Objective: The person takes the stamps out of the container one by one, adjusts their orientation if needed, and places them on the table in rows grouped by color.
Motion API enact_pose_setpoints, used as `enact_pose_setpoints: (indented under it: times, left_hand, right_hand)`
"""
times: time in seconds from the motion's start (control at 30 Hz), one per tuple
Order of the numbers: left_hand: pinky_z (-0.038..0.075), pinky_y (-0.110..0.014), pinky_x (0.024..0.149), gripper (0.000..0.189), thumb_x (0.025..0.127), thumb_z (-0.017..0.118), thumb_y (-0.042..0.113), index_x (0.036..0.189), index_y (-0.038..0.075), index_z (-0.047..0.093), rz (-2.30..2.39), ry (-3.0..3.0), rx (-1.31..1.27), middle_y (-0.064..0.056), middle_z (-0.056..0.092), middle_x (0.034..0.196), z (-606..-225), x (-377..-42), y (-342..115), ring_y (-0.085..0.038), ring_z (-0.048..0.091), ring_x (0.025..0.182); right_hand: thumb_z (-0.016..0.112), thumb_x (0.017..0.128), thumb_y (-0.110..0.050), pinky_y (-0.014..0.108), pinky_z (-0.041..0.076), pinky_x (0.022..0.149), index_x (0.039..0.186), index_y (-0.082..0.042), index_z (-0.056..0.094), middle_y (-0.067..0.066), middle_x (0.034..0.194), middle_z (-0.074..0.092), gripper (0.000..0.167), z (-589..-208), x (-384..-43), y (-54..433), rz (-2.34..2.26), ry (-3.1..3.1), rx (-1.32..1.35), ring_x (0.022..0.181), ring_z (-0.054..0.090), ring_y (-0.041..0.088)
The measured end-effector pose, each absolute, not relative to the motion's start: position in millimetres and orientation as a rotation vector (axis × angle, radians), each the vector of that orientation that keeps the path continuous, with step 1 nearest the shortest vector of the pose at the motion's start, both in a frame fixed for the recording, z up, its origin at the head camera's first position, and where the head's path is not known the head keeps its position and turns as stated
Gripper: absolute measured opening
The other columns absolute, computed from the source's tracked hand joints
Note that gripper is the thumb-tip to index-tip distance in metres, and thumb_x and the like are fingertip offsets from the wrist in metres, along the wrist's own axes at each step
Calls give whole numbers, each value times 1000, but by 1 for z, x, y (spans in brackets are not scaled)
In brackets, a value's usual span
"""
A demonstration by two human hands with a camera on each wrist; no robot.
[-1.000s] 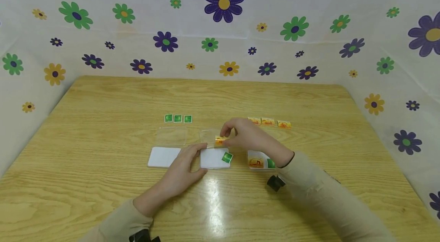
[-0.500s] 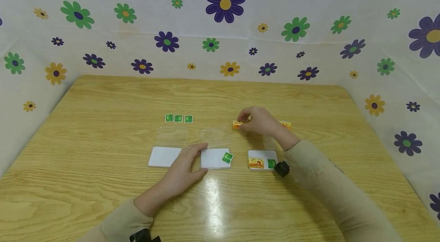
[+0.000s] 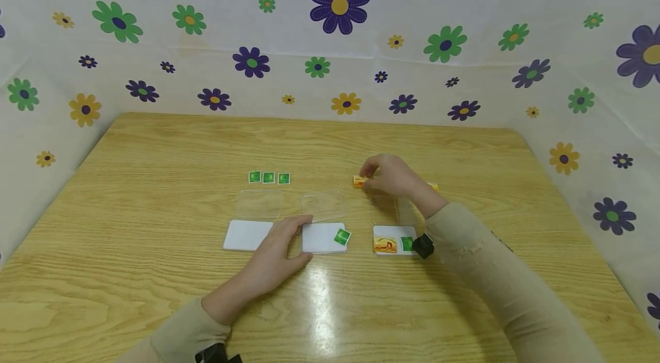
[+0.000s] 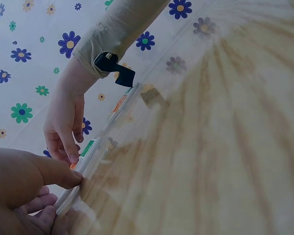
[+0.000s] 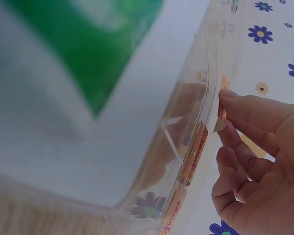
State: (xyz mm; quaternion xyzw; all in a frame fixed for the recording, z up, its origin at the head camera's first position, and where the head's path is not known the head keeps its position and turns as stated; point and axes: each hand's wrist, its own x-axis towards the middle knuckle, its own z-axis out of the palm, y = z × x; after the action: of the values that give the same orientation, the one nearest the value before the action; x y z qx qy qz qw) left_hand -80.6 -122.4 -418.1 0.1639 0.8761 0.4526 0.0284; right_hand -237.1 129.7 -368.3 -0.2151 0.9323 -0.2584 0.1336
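Observation:
Thumb and fingertips of my right hand (image 3: 394, 177) pinch a small orange-and-yellow packet (image 3: 359, 181) behind the clear pieces; the right wrist view shows the pinched packet (image 5: 221, 111) edge-on. My left hand (image 3: 275, 251) holds the left end of the middle white shallow box (image 3: 317, 237), thumb at its near edge and a finger at its far edge. A green square packet (image 3: 342, 236) lies askew at that box's right end. The right white box (image 3: 394, 230) bears an orange packet (image 3: 384, 245) and a green packet (image 3: 407, 244) side by side.
A third white box (image 3: 244, 235) lies at the left, partly behind my left hand. Clear plastic pieces (image 3: 323, 205) lie behind the boxes. Three green packets (image 3: 268, 178) form a row farther back. Other orange packets (image 5: 196, 152) are mostly hidden by my right hand in the head view.
My right hand has carried the orange packet back and to the right, from over the middle clear piece to the left end of the orange row. The left hand stays put.

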Motion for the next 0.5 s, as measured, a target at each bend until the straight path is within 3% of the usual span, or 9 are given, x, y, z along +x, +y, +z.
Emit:
enact_pose_setpoints:
  times: [0.5]
  left_hand:
    - [33,-44,107,59,84,71,5,137,5,46,1404,2697,505,-9,47,139,-418,-81,-122,-26,39,128]
  right_hand:
    - [72,85,-10,40,48,85,102,-2,68,9,97,65,19,-369,-237,129,-753,2700,-627,92,57,24]
